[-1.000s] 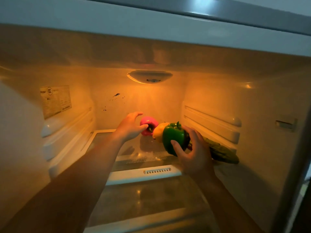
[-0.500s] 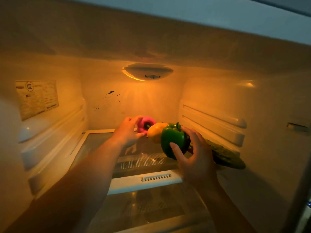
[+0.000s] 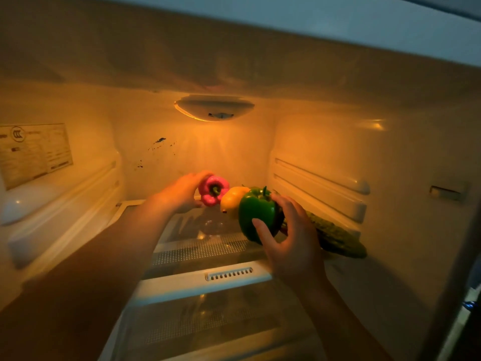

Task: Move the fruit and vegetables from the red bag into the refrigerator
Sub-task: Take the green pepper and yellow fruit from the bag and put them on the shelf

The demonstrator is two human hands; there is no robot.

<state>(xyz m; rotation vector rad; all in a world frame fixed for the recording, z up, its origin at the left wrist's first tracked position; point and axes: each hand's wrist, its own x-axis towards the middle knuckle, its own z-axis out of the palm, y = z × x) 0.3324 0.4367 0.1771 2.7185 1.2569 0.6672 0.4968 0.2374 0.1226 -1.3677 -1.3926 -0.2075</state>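
Four pieces of produce are inside the cream-walled refrigerator (image 3: 338,142): a glossy pink-red bell pepper (image 3: 214,190), a rounded yellow lemon-like fruit (image 3: 232,201) touching it, a shiny green bell pepper (image 3: 256,212) just in front of that, and a long, bumpy dark green cucumber (image 3: 337,239) angled toward the right wall. The left hand (image 3: 182,194) grips the pink-red pepper with its fingers (image 3: 203,175) curled over the top. The right hand (image 3: 291,241) holds the green pepper, thumb in front and the other fingers wrapped behind. Whether it also touches the cucumber I cannot tell.

This looks like the placing step. Next, both peppers need setting down steady on the clear glass shelf with white front trim (image 3: 229,276) so they will not roll, before the hands let go. The red bag is out of view, so what remains in it cannot be judged. An oval lamp (image 3: 214,108) glows above, and a printed label (image 3: 33,152) is on the left wall.
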